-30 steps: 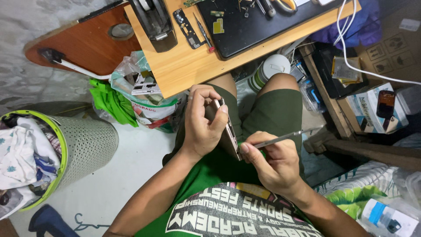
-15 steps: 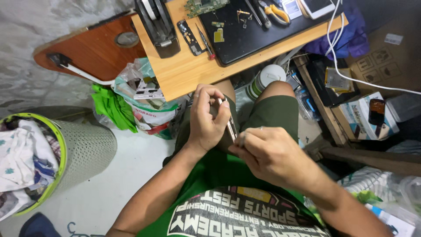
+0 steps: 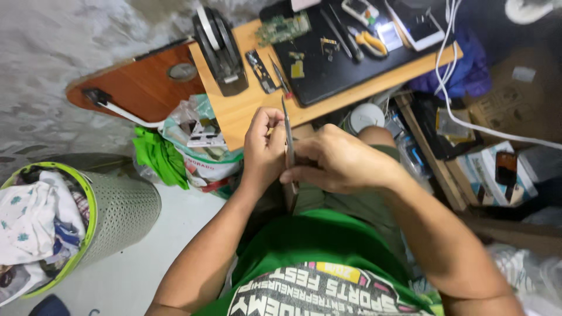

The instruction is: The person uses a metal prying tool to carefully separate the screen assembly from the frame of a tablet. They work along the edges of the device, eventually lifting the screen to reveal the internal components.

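Note:
My left hand (image 3: pixel 262 149) grips a thin phone (image 3: pixel 288 137) that stands edge-on over my lap, just below the desk's front edge. Its fingers wrap the phone's left side. My right hand (image 3: pixel 342 161) is closed, with fingertips pinched against the phone's right edge about halfway down. The thin dark tool it held a moment ago is hidden under those fingers. Both hands touch the phone and sit close together above my green shorts (image 3: pixel 357 205).
A wooden desk (image 3: pixel 243 111) carries a black work mat (image 3: pixel 328 73), a green circuit board (image 3: pixel 284 26), yellow-handled pliers (image 3: pixel 369 41) and a black tape dispenser (image 3: pixel 219 50). A full plastic bag (image 3: pixel 202 146) and a green-rimmed basket (image 3: pixel 117 210) stand left. Boxes (image 3: pixel 497 175) and a white cable (image 3: pixel 451 99) lie right.
The view tilted up toward the desk. My right hand closed in over the phone and now hides the thin tool. The phone turned more upright and edge-on.

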